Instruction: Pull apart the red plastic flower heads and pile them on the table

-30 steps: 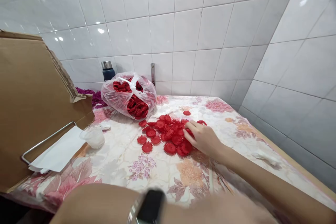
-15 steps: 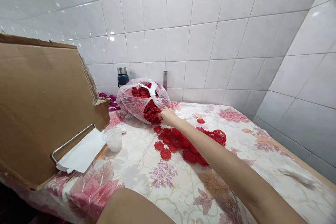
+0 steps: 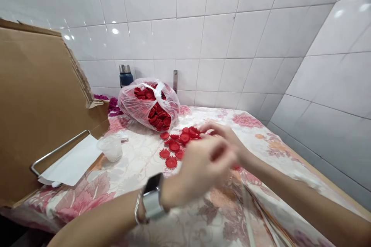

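Note:
Red flower-shaped pieces with toothed rims (image 3: 171, 162) lie spread on the floral tablecloth. My right hand (image 3: 224, 135) reaches over them from the right, its fingertips closed against a red flower-shaped piece (image 3: 193, 132) at the back of the pile. In front of it is my left hand (image 3: 203, 168), blurred by motion, with curled fingers; whatever they hold cannot be made out. A watch (image 3: 153, 197) and a bracelet sit on the left wrist. Part of the pile is hidden behind both hands. Behind it rests a clear plastic bag (image 3: 130, 102), tied at the top and torn open, full of similar red pieces.
A large cardboard box (image 3: 43, 115) stands on the left. Near it are a white sheet (image 3: 72, 162) by a metal wire handle and a translucent plastic cup (image 3: 111, 148). A blue flask (image 3: 126, 77) and purple pieces (image 3: 114, 107) stand behind, before the tiled wall. Thin strips lie at lower right.
My right hand has drawn back from the bag's opening to the loose red pieces. My left hand has come into view over the pile. The view has shifted slightly right.

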Action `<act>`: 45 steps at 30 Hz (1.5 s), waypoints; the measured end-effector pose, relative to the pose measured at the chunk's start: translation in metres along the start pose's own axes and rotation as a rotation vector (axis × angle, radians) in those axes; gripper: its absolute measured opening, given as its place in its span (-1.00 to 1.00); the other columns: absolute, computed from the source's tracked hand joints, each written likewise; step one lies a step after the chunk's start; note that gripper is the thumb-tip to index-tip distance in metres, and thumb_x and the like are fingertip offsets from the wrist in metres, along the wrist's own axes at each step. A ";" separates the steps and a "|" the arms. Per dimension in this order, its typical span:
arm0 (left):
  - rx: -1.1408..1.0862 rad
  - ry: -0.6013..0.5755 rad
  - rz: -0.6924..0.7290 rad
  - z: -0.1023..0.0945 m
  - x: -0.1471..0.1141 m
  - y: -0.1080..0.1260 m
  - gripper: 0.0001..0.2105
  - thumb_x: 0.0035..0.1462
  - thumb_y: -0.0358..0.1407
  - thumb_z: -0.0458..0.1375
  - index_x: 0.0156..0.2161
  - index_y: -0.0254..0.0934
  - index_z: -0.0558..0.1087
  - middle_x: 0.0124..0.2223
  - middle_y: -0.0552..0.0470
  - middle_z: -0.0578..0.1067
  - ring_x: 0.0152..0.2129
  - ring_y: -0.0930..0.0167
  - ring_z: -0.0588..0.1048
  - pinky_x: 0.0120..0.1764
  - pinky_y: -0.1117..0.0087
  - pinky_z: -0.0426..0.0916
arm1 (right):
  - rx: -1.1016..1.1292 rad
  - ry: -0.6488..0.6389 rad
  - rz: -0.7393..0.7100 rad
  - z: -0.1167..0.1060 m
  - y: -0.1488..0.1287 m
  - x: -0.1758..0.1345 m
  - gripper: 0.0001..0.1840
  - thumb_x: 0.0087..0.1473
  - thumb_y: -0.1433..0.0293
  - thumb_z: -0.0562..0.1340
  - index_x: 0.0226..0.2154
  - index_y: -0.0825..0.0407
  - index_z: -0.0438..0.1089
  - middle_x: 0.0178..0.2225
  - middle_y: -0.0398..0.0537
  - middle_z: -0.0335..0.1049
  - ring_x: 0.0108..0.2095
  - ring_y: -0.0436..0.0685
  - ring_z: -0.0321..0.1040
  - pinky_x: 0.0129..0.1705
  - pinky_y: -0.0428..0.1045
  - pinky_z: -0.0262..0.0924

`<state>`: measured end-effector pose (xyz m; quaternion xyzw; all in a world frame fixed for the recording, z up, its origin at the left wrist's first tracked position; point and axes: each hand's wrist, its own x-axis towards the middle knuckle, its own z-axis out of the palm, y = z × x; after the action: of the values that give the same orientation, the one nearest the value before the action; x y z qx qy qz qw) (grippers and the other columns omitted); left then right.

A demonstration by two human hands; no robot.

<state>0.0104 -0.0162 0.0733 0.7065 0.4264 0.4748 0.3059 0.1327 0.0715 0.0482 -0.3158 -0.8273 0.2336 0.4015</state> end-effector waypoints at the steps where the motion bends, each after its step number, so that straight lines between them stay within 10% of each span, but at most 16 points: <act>1: -0.098 0.050 -0.098 -0.002 0.008 -0.009 -0.82 0.05 -0.24 0.10 -0.52 -0.25 0.35 -0.53 0.08 0.43 -0.55 0.44 0.40 -0.45 0.43 0.29 | -0.020 0.052 -0.036 -0.007 -0.001 -0.017 -0.90 0.07 0.47 0.16 -0.38 0.05 0.39 -0.28 -0.02 0.42 -0.25 0.14 0.34 -0.16 0.09 0.25; 8: -0.340 -0.226 -0.416 0.005 0.024 -0.060 -0.77 -0.05 -0.17 0.22 -0.45 -0.32 0.38 -0.53 0.09 0.44 -0.64 0.44 0.46 -0.56 0.45 0.33 | -0.439 0.235 -0.588 -0.011 0.010 -0.073 -0.76 0.03 0.67 0.11 -0.42 0.05 0.37 -0.30 0.08 0.40 -0.24 0.16 0.30 -0.25 0.07 0.27; 16: -0.454 -0.212 -0.453 0.018 0.006 -0.070 -0.85 -0.11 -0.29 0.29 -0.44 -0.32 0.44 -0.47 0.06 0.52 -0.49 0.43 0.50 -0.38 0.42 0.36 | 0.280 -0.090 0.344 -0.012 0.012 -0.082 -0.84 0.12 0.26 0.15 -0.34 0.02 0.28 -0.44 -0.11 0.37 -0.44 0.04 0.33 -0.46 -0.07 0.21; 35: -0.432 -0.294 -0.392 0.007 0.008 -0.064 -0.83 -0.24 -0.29 0.37 -0.60 -0.30 0.47 -0.63 0.17 0.43 -0.65 0.53 0.35 -0.50 0.51 0.24 | 1.206 -0.218 0.620 -0.003 0.014 -0.084 -0.64 -0.23 0.21 0.42 -0.50 0.05 0.29 -0.58 -0.23 0.26 -0.59 -0.07 0.25 -0.57 -0.15 0.07; 39: -0.386 -0.208 -0.416 0.009 0.006 -0.065 -0.79 -0.20 -0.23 0.35 -0.56 -0.31 0.46 -0.58 0.13 0.46 -0.60 0.51 0.39 -0.47 0.50 0.27 | 0.625 -0.052 0.335 -0.013 0.014 -0.084 -0.80 0.02 0.27 0.25 -0.51 0.01 0.28 -0.59 -0.16 0.27 -0.57 0.01 0.25 -0.53 -0.06 0.16; 42: -0.501 -0.274 -0.521 0.011 0.003 -0.065 -0.64 -0.03 -0.03 0.20 -0.53 -0.35 0.48 -0.54 0.03 0.48 -0.57 0.46 0.44 -0.43 0.45 0.33 | -0.080 0.209 -0.191 -0.022 0.016 -0.085 -0.88 0.08 0.48 0.14 -0.43 -0.02 0.34 -0.49 -0.06 0.37 -0.44 0.09 0.31 -0.41 0.01 0.24; 45: -0.624 -0.318 -0.515 0.014 -0.001 -0.063 -0.71 0.06 -0.12 0.17 -0.46 -0.35 0.48 -0.47 0.05 0.48 -0.49 0.47 0.47 -0.37 0.47 0.37 | -0.438 0.207 -0.598 -0.025 0.020 -0.087 -0.76 0.04 0.61 0.14 -0.29 -0.03 0.35 -0.41 -0.02 0.41 -0.34 0.14 0.34 -0.34 0.03 0.29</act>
<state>0.0033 0.0112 0.0152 0.5152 0.3723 0.3742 0.6752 0.2017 0.0270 0.0045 -0.1606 -0.8683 -0.1093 0.4563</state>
